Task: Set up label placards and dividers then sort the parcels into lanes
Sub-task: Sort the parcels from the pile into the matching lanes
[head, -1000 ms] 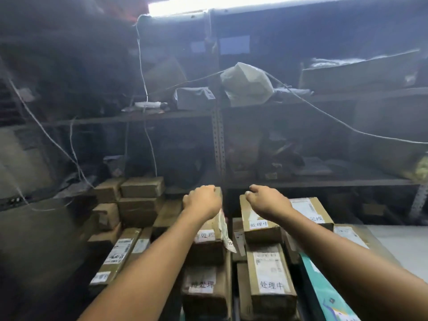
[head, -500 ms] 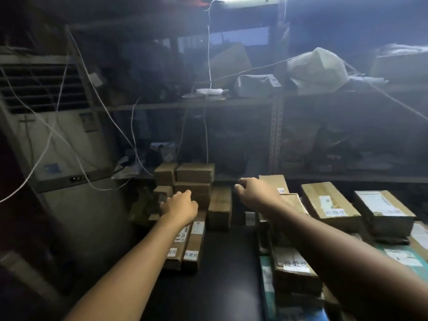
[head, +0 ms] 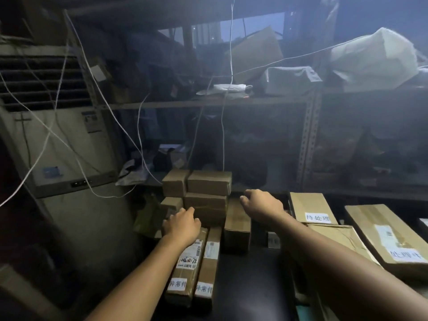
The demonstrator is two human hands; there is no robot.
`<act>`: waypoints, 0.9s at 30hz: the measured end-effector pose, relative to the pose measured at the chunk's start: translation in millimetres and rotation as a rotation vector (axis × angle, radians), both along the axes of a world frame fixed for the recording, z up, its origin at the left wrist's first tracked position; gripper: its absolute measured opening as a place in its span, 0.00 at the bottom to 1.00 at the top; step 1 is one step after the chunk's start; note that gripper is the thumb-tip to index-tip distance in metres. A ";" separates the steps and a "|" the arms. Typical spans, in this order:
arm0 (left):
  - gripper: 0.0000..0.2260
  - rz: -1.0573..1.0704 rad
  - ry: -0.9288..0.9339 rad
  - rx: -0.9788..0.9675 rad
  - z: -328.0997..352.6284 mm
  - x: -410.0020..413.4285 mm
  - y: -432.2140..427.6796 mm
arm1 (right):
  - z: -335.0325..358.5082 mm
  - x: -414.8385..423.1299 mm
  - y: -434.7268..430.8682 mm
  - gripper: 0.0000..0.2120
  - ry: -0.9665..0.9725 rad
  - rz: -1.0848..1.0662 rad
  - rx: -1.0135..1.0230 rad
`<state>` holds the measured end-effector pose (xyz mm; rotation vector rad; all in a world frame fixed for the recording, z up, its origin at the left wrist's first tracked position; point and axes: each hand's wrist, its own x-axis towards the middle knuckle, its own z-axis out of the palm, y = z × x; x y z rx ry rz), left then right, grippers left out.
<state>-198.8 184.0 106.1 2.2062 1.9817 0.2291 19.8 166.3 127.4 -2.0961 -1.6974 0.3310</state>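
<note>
Left hand (head: 181, 224): back to the camera, fingers curled down over the far end of the left long parcel (head: 188, 262). Can't tell if it grips or only hovers; the fingertips are hidden.
Right hand (head: 261, 205): loose fist, thumb tucked, nothing visible in it. It hangs in the air above the gap between the brown box (head: 237, 225) and the flat parcel (head: 310, 205).

Parcels, all on the dark table (head: 243, 288):
- Two long narrow ones side by side, the second (head: 209, 258) touching the first, each with a white label strip at its near end.
- Behind them a stack of plain cartons (head: 209, 184), two layers showing, with smaller boxes at its left.
- The flat parcel carries a white placard label (head: 318, 218) at its near edge and rests on other parcels.
- A wider parcel (head: 384, 232) lies far right, with a shipping label and a white strip.

The shelf rack (head: 309, 144) behind holds a white bag (head: 372, 56) and loose cartons on the upper level; the lower level is too dark to read. A standing air-conditioner unit (head: 64, 147) is at left, with white cords across it.
</note>
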 end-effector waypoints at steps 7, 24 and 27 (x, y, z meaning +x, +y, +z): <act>0.22 0.009 0.001 0.041 11.4 16.1 82.9 | -17.8 23.6 76.8 0.19 0.066 -0.015 -0.064; 0.26 -0.065 0.166 0.064 -25.0 19.1 264.3 | -80.6 8.1 204.0 0.25 0.336 -0.207 -0.098; 0.28 -0.093 0.342 0.081 -29.4 19.0 280.9 | -82.5 -0.2 219.4 0.31 0.506 -0.267 -0.027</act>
